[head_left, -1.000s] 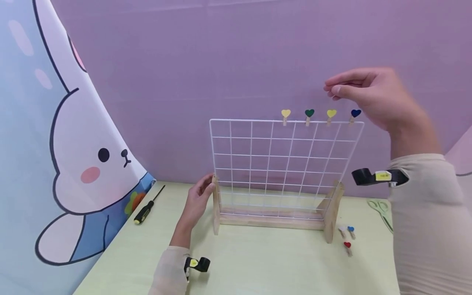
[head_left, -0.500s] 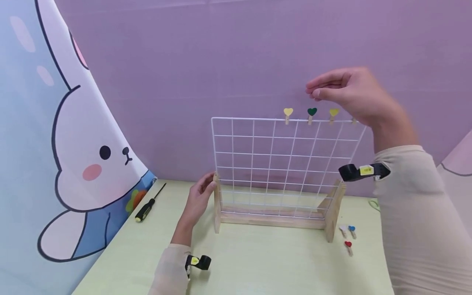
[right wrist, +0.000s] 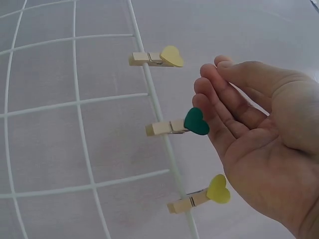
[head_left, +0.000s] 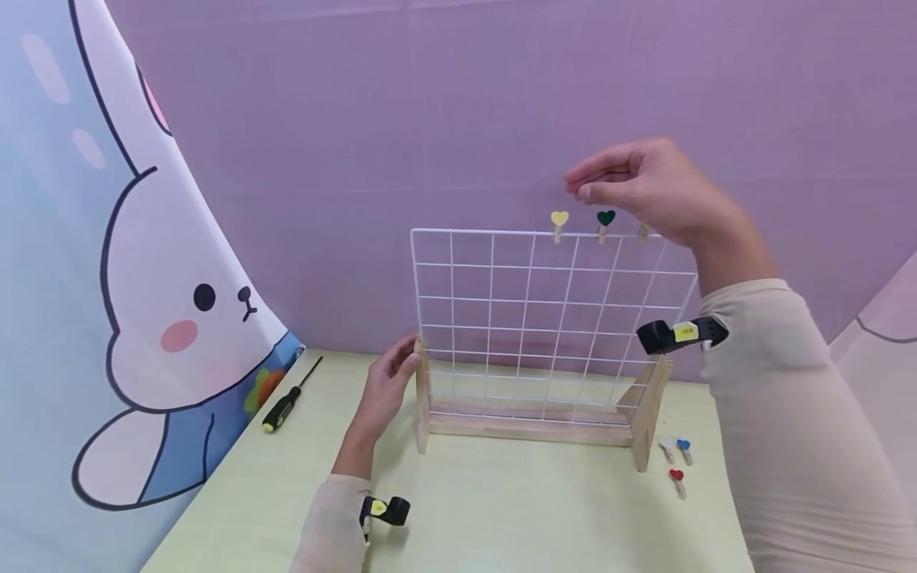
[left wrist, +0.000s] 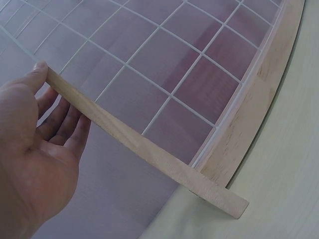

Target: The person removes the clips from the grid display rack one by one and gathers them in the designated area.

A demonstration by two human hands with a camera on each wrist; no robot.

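A white wire grid point(head_left: 544, 318) stands upright in a wooden stand point(head_left: 530, 430) on the pale green table point(head_left: 501, 517). My left hand point(head_left: 399, 364) rests against the top of the stand's left post point(head_left: 421, 402). In the left wrist view its thumb point(left wrist: 37, 69) lies on the post point(left wrist: 144, 144) and its straight fingers sit behind it. My right hand point(head_left: 583, 187) hovers empty over the grid's top edge, fingers relaxed. It is just above the green heart clip point(head_left: 606, 216) and right of a yellow heart clip point(head_left: 559, 218). The right wrist view shows those fingers point(right wrist: 219, 99) beside the green clip point(right wrist: 192, 123), with yellow clips point(right wrist: 159, 58) point(right wrist: 207, 191) either side.
Three small heart clips lie loose on the table by the stand's right foot: white point(head_left: 666, 446), blue point(head_left: 684, 447) and red point(head_left: 676, 477). A black and yellow screwdriver point(head_left: 286, 402) lies at the left, near the rabbit-print curtain point(head_left: 143, 318). A purple backdrop hangs behind.
My right hand has moved left along the grid's top edge, from above the blue heart clip to above the green one, and now hides the blue clip. My left hand has stayed put.
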